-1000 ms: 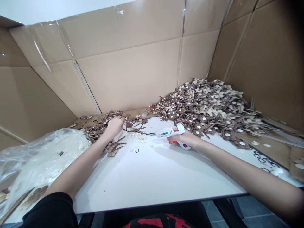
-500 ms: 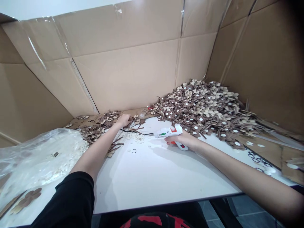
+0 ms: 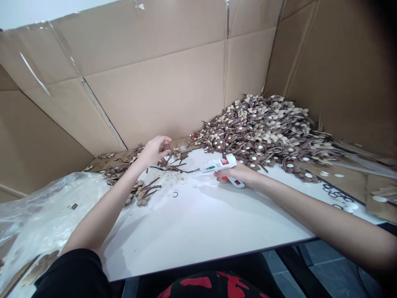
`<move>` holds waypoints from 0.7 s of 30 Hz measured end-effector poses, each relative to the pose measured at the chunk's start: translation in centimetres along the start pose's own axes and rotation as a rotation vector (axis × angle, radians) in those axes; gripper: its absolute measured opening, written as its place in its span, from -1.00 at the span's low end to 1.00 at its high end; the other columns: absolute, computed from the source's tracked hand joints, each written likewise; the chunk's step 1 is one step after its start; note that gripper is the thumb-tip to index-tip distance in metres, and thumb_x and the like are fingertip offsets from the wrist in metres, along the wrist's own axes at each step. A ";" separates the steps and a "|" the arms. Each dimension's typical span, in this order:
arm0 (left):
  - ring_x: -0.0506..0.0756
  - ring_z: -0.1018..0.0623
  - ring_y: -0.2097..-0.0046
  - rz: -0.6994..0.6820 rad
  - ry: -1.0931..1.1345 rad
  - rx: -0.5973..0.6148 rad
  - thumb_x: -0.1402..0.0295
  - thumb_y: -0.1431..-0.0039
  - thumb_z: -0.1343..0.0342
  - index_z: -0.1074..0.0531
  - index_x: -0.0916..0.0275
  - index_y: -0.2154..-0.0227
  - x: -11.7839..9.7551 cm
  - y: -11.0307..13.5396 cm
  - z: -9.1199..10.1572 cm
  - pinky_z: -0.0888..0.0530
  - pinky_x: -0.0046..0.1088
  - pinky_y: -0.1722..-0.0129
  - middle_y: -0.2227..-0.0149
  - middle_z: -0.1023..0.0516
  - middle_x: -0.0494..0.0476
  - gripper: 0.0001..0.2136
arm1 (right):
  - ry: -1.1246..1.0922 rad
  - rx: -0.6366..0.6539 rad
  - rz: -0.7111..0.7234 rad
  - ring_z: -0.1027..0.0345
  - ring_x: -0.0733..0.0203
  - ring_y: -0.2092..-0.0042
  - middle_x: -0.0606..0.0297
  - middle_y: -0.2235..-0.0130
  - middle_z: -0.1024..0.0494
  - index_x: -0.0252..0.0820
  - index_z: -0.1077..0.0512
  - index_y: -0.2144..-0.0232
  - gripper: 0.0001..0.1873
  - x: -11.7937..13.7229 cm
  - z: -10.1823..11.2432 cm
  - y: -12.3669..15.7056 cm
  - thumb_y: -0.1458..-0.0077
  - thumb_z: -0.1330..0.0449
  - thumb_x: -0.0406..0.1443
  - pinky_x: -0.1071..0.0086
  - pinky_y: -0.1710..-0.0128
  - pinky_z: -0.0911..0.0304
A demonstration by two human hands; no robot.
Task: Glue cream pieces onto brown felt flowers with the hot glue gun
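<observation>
My right hand (image 3: pixel 237 173) is closed round a white hot glue gun (image 3: pixel 218 166) that rests low over the white table (image 3: pixel 198 223), its nozzle pointing left. My left hand (image 3: pixel 154 150) hovers over a small heap of brown wooden flower pieces (image 3: pixel 124 167) at the back left, fingers curled in a pinch on a small brown piece I cannot name. Between my hands lie several small pale discs (image 3: pixel 175 178) and a little black ring (image 3: pixel 175 194). A few loose wooden flowers (image 3: pixel 141 195) lie beside my left forearm.
A big pile of finished brown and beige wooden flowers (image 3: pixel 269 132) fills the back right corner. Cardboard walls (image 3: pixel 161 87) enclose the table on three sides. A clear plastic bag of pale discs (image 3: pixel 46 211) lies at the left. Flat cardboard sheets with cut-outs (image 3: pixel 350 190) sit at right.
My left hand has lifted off the small heap and moved slightly right, fingers pinched together. The right hand with the glue gun has stayed nearly still; the view has tilted a little.
</observation>
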State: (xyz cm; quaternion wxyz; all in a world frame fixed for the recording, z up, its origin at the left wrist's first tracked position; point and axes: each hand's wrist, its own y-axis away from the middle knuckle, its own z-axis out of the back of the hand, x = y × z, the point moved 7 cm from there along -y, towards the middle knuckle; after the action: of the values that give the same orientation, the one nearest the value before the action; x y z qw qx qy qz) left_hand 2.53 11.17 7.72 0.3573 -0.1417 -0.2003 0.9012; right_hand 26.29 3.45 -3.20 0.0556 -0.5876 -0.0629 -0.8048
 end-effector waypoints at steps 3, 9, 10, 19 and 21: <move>0.06 -0.42 0.13 -0.041 0.151 0.021 0.30 -0.07 -0.07 -0.29 0.24 0.09 -6.2 1.9 2.4 -0.37 -0.41 0.12 0.14 -0.42 0.11 -0.67 | 0.017 -0.028 -0.019 -0.34 0.22 0.40 0.29 0.46 -0.53 -0.22 -0.45 0.54 -0.86 0.1 0.2 0.1 0.25 -0.22 -0.27 0.43 0.44 -0.19; 0.04 -0.45 0.26 -0.075 0.203 0.303 0.35 -0.07 -0.07 -0.34 0.18 0.19 -12.3 6.9 -1.4 -0.38 -0.47 0.25 0.26 -0.45 0.07 -0.79 | 0.001 -0.018 0.001 -0.32 0.25 0.42 0.31 0.46 -0.51 -0.22 -0.44 0.57 -0.89 0.3 0.1 0.3 0.25 -0.22 -0.29 0.45 0.45 -0.17; 0.04 -0.45 0.28 -0.066 0.154 0.329 0.36 -0.08 -0.07 -0.35 0.18 0.21 -12.2 7.4 -2.5 -0.37 -0.47 0.28 0.28 -0.44 0.07 -0.81 | 0.007 -0.017 0.003 -0.31 0.26 0.42 0.31 0.47 -0.51 -0.22 -0.43 0.59 -0.91 0.3 0.2 0.3 0.25 -0.22 -0.29 0.45 0.45 -0.17; 0.12 -0.43 0.20 -0.107 -0.076 0.324 0.29 -0.19 0.05 -0.43 0.22 0.27 -10.8 6.8 -6.5 -0.34 -0.39 0.18 0.26 -0.46 0.15 -0.81 | -0.062 -0.104 0.029 -0.26 0.27 0.47 0.31 0.50 -0.47 -0.24 -0.41 0.58 -0.88 0.7 0.6 0.1 0.27 -0.22 -0.29 0.43 0.50 -0.15; 0.11 -0.44 0.23 -0.135 -0.098 0.337 0.33 -0.21 0.08 -0.45 0.22 0.33 -10.9 6.5 -7.1 -0.34 -0.41 0.22 0.32 -0.47 0.14 -0.79 | -0.092 -0.127 0.034 -0.26 0.27 0.46 0.30 0.48 -0.47 -0.25 -0.40 0.57 -0.87 0.8 0.7 0.1 0.29 -0.22 -0.29 0.44 0.50 -0.16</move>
State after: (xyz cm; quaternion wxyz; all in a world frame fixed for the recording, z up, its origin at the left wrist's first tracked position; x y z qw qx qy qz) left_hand 9.22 1.09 -0.32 0.4255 -0.0221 -0.0728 0.9017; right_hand 26.70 3.41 -2.23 0.0290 -0.6272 -0.0042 -0.7783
